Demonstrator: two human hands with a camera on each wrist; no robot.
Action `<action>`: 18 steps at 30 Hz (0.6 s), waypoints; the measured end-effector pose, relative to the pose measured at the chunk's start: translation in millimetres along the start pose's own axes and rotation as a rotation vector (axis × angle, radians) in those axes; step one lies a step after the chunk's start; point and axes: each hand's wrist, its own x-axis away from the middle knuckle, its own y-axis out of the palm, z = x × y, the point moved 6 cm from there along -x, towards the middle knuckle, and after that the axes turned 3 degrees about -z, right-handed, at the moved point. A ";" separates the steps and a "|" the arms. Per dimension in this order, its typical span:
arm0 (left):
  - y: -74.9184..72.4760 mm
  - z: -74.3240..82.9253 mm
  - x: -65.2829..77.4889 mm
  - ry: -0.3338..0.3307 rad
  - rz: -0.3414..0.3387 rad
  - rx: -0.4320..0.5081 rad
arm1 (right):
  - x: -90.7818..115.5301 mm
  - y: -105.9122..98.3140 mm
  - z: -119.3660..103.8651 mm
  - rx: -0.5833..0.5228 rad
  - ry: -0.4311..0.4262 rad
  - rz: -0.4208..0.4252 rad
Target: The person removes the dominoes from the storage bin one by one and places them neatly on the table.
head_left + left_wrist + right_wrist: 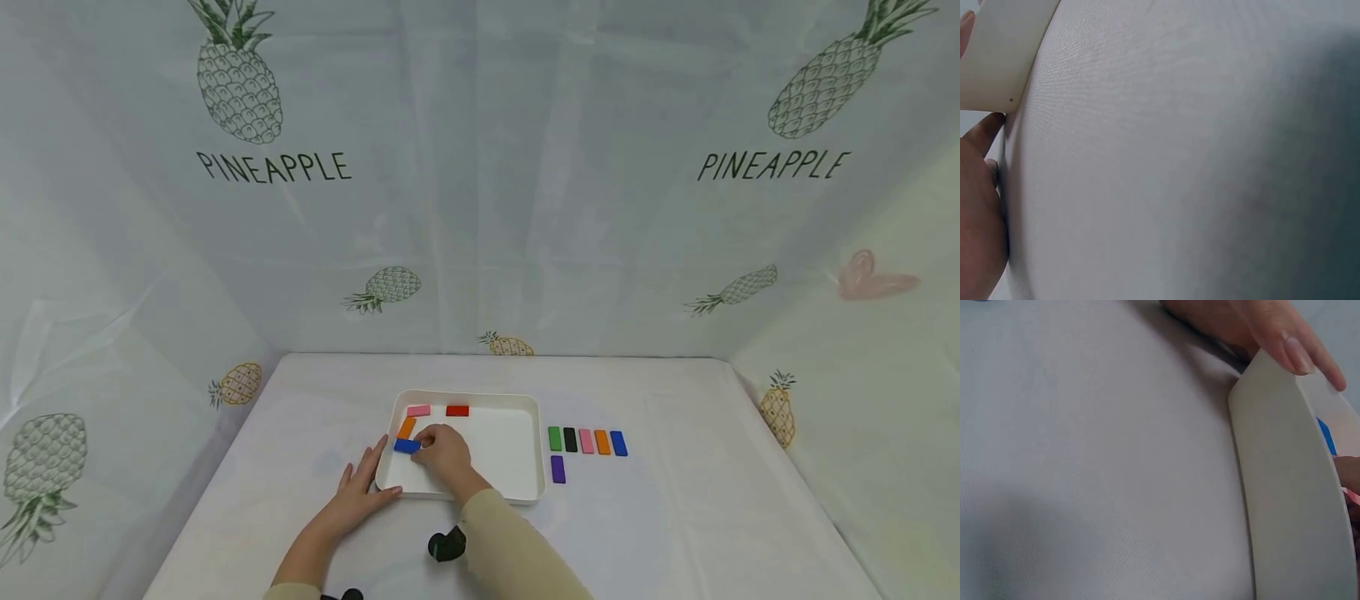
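Note:
A shallow white tray (502, 497) holds several small coloured blocks. My right hand (446, 454) reaches into its left half, with bent finger and thumb pinching the right end of a blue block (406, 446). Just behind that block a slanted orange block (407, 427) lies near the left wall. A pink block (418, 410) and a red block (457, 411) lie along the far wall. My left hand (358, 498) rests with spread fingers around the tray's near left corner, its thumb on the front rim. In the right wrist view, the tray's wall (1291, 469) hides most of the right fingers.
Right of the tray stands a row of blocks: green (554, 438), black (570, 439), pink (586, 441), orange (602, 442) and blue (618, 442). A purple block (558, 468) lies below the green one. White cloth covers the table (712, 500); pineapple-print curtains (525, 208) surround it.

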 end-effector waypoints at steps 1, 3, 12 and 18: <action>-0.4 0.7 -0.2 0.007 0.003 0.004 | 0.1 -0.8 -0.8 -0.023 -0.004 -0.007; -0.7 1.4 -0.6 0.015 0.005 0.008 | 0.6 -2.8 -2.3 -0.088 -0.010 -0.017; 0.6 -2.0 -1.4 0.007 -0.005 0.007 | 5.1 -16.4 3.4 -0.455 -0.014 -0.003; 0.7 -3.9 -1.0 0.000 0.007 -0.001 | 9.7 -30.9 8.8 -0.572 -0.031 0.025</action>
